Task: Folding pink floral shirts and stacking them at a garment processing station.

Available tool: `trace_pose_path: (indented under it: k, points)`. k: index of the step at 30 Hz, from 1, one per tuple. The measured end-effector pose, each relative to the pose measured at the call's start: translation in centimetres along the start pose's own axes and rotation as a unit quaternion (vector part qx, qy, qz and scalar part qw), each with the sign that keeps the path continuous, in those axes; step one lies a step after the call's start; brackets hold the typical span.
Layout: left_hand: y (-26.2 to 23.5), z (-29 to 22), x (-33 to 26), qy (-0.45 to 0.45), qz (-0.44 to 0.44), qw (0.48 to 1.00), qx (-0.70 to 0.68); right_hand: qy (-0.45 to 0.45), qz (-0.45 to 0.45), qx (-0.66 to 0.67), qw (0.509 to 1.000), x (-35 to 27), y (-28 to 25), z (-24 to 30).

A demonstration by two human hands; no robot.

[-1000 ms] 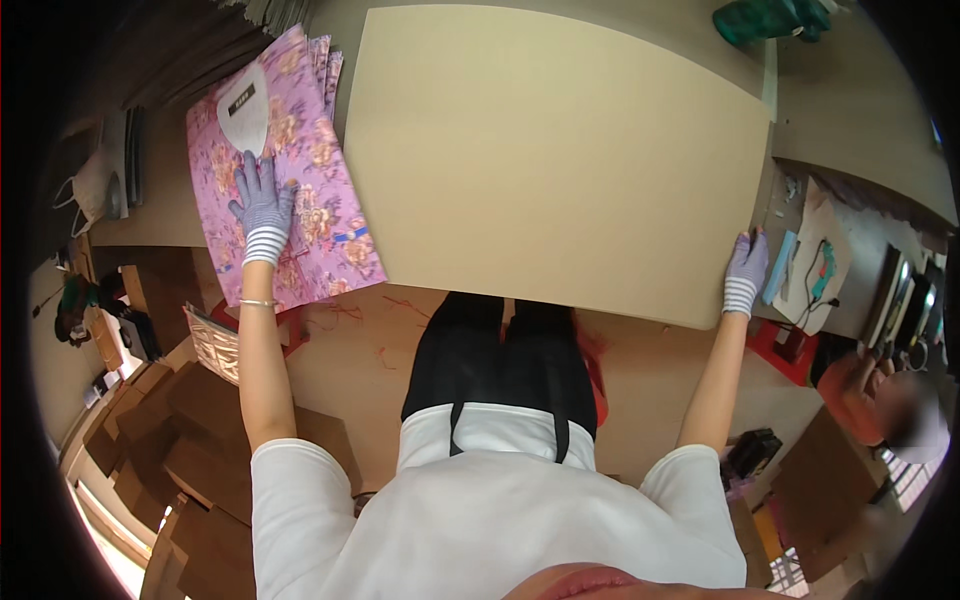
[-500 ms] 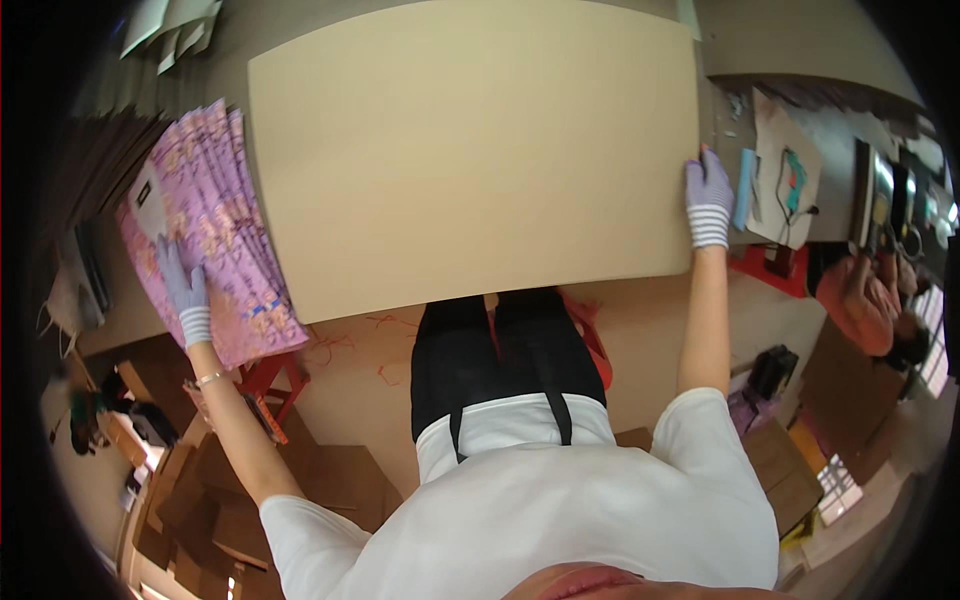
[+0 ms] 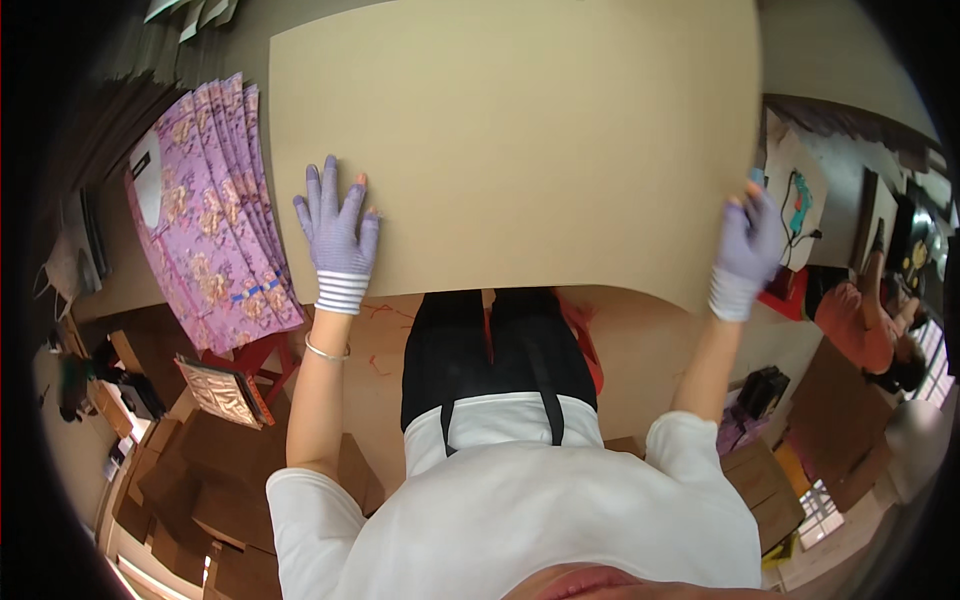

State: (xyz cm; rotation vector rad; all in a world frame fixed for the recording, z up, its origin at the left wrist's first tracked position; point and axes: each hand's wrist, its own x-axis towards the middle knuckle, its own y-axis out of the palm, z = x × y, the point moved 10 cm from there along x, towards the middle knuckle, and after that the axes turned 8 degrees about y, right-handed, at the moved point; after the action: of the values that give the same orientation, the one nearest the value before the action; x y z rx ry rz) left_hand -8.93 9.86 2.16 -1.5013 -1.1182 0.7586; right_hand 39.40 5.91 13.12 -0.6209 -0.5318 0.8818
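A large tan cardboard sheet (image 3: 520, 150) covers the table in front of me. My left hand (image 3: 338, 225), in a lilac glove with a striped cuff and some bare fingertips, lies flat on the sheet's left part, fingers spread. At the sheet's right edge, my right hand (image 3: 748, 240), gloved alike and slightly blurred, is closed on the edge. The near right corner beside it bends out of line with the rest. Just left of the sheet is a fanned stack of purple flowered pieces (image 3: 205, 215) with a white oval on top.
A teal tool with a black cord (image 3: 800, 205) lies on a pale board at the right. Beyond it, another person (image 3: 855, 320) sits. Brown cardboard boxes (image 3: 225, 470) stand at lower left, near a red stool (image 3: 265, 360). Red strands (image 3: 385, 320) lie on the floor.
My left hand has moved right, from the purple stack onto the sheet. My right hand has shifted right and nearer, and the sheet's right edge has moved with it, its near corner now bending.
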Motion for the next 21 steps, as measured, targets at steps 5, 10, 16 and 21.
trace_pose_path:
  k: [5,10,16,21]
  points:
    - [-3.5,9.3,-1.0,-0.169,-0.202,0.936,-0.234,0.059,0.073,0.329,0.94,1.5,-8.4,0.3]
    - [-4.4,13.5,-2.8,-0.296,-0.174,0.84,-0.42,0.146,0.101,0.195,0.965,5.0,-5.4,-11.7]
    - [-6.4,8.7,-2.9,-0.306,-0.128,0.852,-0.405,0.129,0.141,0.093,0.977,3.0,0.1,-5.8]
    - [-13.9,-1.1,-0.4,-0.255,-0.209,0.84,-0.431,-0.037,0.203,0.065,0.976,0.1,-1.6,7.1]
